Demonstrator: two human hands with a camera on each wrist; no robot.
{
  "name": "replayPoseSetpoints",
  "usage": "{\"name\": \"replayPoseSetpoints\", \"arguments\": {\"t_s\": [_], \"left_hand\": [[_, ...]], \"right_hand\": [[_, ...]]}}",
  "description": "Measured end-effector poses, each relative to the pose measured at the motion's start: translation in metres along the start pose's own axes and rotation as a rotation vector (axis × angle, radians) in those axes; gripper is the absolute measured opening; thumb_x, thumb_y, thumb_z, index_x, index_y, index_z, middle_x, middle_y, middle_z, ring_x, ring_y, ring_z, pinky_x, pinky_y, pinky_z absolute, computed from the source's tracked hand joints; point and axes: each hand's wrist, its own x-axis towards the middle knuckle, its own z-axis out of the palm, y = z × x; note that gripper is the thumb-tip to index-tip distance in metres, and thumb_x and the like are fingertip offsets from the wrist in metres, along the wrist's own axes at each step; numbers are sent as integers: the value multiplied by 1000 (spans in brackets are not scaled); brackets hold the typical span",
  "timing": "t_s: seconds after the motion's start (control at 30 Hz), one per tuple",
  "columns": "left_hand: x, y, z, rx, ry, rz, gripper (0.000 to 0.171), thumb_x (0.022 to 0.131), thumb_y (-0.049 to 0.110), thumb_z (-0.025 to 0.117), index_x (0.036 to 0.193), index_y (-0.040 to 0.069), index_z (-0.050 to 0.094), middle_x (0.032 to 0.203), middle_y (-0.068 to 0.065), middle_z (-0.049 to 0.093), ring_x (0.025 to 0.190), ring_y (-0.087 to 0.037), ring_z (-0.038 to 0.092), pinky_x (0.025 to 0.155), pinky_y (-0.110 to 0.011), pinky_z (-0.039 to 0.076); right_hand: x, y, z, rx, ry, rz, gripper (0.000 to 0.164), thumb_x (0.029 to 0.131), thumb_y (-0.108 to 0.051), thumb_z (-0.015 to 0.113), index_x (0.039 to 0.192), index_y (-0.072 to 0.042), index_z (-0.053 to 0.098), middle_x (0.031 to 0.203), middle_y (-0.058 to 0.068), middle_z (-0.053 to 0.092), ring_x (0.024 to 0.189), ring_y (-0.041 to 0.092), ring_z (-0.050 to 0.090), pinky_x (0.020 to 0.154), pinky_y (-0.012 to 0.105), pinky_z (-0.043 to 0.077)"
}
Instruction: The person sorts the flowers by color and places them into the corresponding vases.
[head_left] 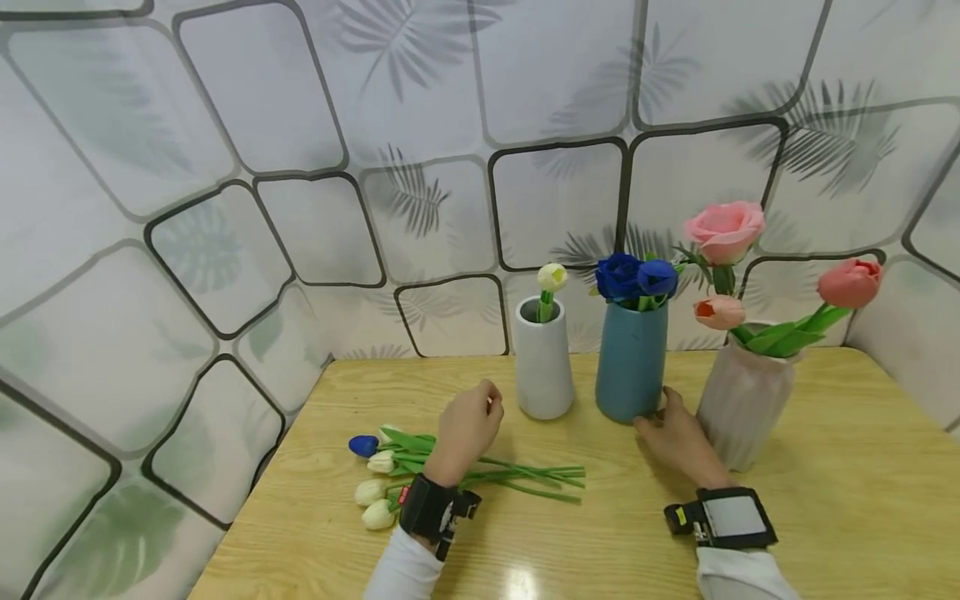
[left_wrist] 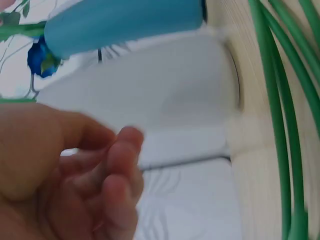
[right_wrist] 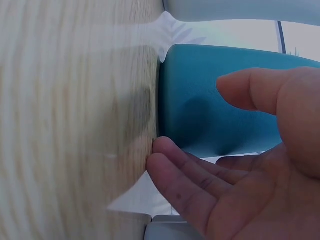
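Note:
My left hand [head_left: 467,427] hovers over the loose tulips [head_left: 381,462], fingers loosely curled with nothing between them. In the left wrist view its thumb tip meets the index finger, in front of the blurred white vase [left_wrist: 145,90]. That vase holds one white tulip [head_left: 552,277]. At the foot of the blue vase [head_left: 632,358], my right hand [head_left: 678,437] has its thumb and fingers spread. The right wrist view shows extended fingers [right_wrist: 185,175] beside the blue vase's base; whether they touch it I cannot tell. Blue flowers [head_left: 636,277] stand in this vase.
Right of my right hand stands a pale ribbed vase [head_left: 746,400] with a pink rose [head_left: 725,232] and tulips. One loose tulip has a blue head [head_left: 363,446]. Green stems [head_left: 540,477] point right across the wooden table [head_left: 600,550]. A patterned curtain [head_left: 442,208] hangs behind.

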Motion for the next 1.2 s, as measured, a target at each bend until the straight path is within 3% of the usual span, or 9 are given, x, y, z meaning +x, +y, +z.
{"name": "replayPoseSetpoints", "arguments": {"t_s": [0.1, 0.23, 0.3, 0.37, 0.63, 0.8, 0.9, 1.07, 1.2], "left_hand": [[-9, -12, -11, 4, -190, 46, 7, 100, 9, 59, 97, 7, 64, 65, 3, 54, 46, -6, 39, 44, -21, 30], [-22, -20, -24, 10, -502, 9, 6, 97, 9, 64, 91, 10, 63, 72, 2, 56, 55, -8, 42, 51, -23, 34], [-26, -20, -26, 8, -595, -35, 6, 94, 7, 67, 90, 10, 63, 76, 2, 57, 58, -8, 42, 54, -23, 35], [-28, -19, -25, -2, -621, -40, 7, 91, 3, 68, 90, 9, 63, 79, 0, 58, 60, -9, 43, 55, -23, 36], [-29, -17, -9, 117, -503, -4, 13, 97, 15, 65, 99, 7, 54, 75, -3, 57, 55, -11, 47, 50, -25, 36], [-29, -18, -2, 237, -427, 69, 16, 92, 18, 71, 84, 10, 60, 72, -2, 58, 56, -10, 47, 50, -24, 37], [-28, -20, 2, 256, -360, 92, 16, 92, 15, 71, 81, 10, 61, 68, -1, 55, 53, -9, 43, 48, -23, 35], [-25, -20, 6, 119, -186, 114, 10, 97, 3, 63, 86, 6, 62, 68, -5, 57, 51, -6, 39, 48, -20, 32], [-22, -15, 8, -234, -134, -17, 14, 101, 6, 55, 107, -4, 63, 81, -14, 65, 54, -13, 55, 48, -23, 44]], "right_hand": [[0, 0, -1, -3, 4, 0, 79, 99, -21, 50, 149, 19, 3, 128, 44, 46, 112, 52, 53, 85, 53, 49], [1, 1, 1, 0, 5, -10, 78, 100, -21, 50, 149, 19, 4, 124, 42, 48, 107, 48, 55, 82, 51, 49], [1, 0, 2, -1, 9, -13, 78, 100, -21, 50, 148, 20, 4, 123, 41, 49, 106, 47, 56, 81, 50, 49], [-1, -1, 2, -9, 13, -11, 78, 100, -21, 50, 148, 20, 5, 122, 41, 50, 105, 48, 57, 81, 51, 49], [-1, -1, 1, -27, 1, -9, 79, 100, -22, 49, 149, 19, 3, 121, 40, 49, 104, 48, 56, 81, 50, 49], [0, 0, 1, -33, 14, -14, 78, 100, -21, 50, 148, 20, 5, 118, 39, 52, 102, 46, 58, 80, 50, 49], [0, 0, 1, -31, 16, -15, 78, 100, -21, 51, 148, 20, 5, 117, 39, 52, 101, 45, 58, 80, 50, 49], [0, -1, 1, -28, 11, -9, 78, 100, -20, 50, 148, 20, 5, 118, 39, 52, 101, 46, 58, 80, 50, 49], [0, -2, 0, -24, 7, -8, 78, 100, -20, 50, 148, 20, 5, 118, 39, 51, 101, 46, 58, 79, 49, 49]]}}
